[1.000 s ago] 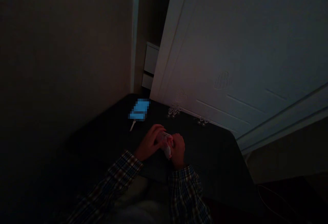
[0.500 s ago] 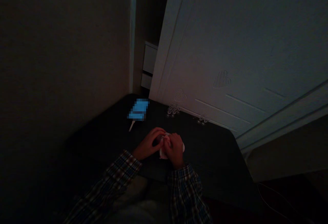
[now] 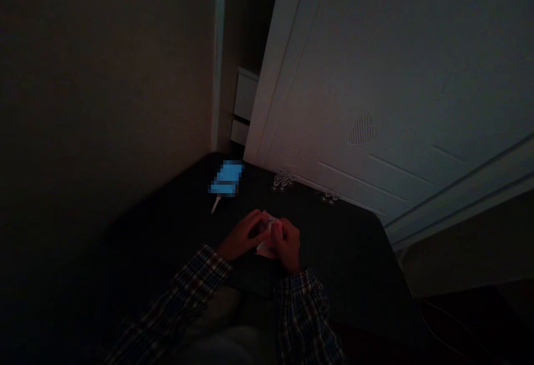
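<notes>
Close together over the dark tabletop (image 3: 346, 259), both hands hold a small pinkish-white, thin, creased piece (image 3: 267, 247). Whether it is paper, cloth or a packet I cannot tell in the dim light. My left hand (image 3: 244, 236) has its fingers curled at the piece's left and upper edge. With the thumb and bent fingers pressed together, my right hand (image 3: 288, 245) grips its right side. The fingers cover much of the piece. Plaid sleeves reach both wrists.
Beyond my left hand lies a phone (image 3: 227, 178) with a lit, blurred screen and a white cable (image 3: 216, 205). Two clusters of small, round, shiny pieces (image 3: 282, 181) (image 3: 329, 198) sit by the white panel (image 3: 375, 64) with hearts. A wall (image 3: 104, 87) borders the left.
My fingers have shifted slightly on the pinkish-white piece, and more of it shows between the hands. Its pale end, seen earlier right of my right hand, is now mostly hidden.
</notes>
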A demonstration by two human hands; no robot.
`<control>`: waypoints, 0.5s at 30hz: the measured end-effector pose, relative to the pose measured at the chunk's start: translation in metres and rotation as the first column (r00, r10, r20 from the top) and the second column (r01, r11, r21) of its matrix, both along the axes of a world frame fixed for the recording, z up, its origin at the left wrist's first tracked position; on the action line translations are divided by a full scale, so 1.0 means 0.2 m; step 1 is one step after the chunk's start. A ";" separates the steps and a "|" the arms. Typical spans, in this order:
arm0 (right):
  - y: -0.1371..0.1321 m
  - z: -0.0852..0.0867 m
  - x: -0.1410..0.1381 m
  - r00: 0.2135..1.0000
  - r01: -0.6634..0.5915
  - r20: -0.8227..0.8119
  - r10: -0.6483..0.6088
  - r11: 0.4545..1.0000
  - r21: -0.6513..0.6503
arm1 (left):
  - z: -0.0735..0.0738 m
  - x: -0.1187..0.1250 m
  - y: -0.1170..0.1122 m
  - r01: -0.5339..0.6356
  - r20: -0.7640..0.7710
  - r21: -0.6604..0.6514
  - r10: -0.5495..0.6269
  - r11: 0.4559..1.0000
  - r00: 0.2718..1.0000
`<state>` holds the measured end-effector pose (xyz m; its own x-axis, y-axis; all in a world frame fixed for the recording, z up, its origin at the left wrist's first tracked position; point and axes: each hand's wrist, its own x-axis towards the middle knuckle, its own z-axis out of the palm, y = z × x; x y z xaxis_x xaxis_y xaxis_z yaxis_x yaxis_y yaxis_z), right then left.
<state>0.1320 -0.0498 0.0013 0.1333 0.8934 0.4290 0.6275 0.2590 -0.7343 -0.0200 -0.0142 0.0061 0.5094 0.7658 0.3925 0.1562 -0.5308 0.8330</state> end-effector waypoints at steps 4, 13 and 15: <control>-0.01 0.03 -0.01 0.995 -0.063 -0.074 0.062 0.998 -0.006 | -0.01 0.00 0.01 -0.006 0.019 -0.037 0.007 0.999 1.000; -0.06 0.10 -0.01 0.999 -0.043 -0.023 0.049 0.972 0.230 | -0.01 0.00 0.02 -0.069 0.064 -0.112 0.076 0.991 0.995; -0.06 0.09 -0.01 0.997 -0.082 0.014 0.081 0.973 0.214 | -0.01 0.00 0.02 -0.078 0.064 -0.120 0.086 0.990 0.994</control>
<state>0.1303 -0.0612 0.0195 0.0607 0.7882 0.6124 0.6013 0.4609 -0.6527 -0.0205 -0.0096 0.0046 0.4180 0.8464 0.3301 0.1348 -0.4171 0.8988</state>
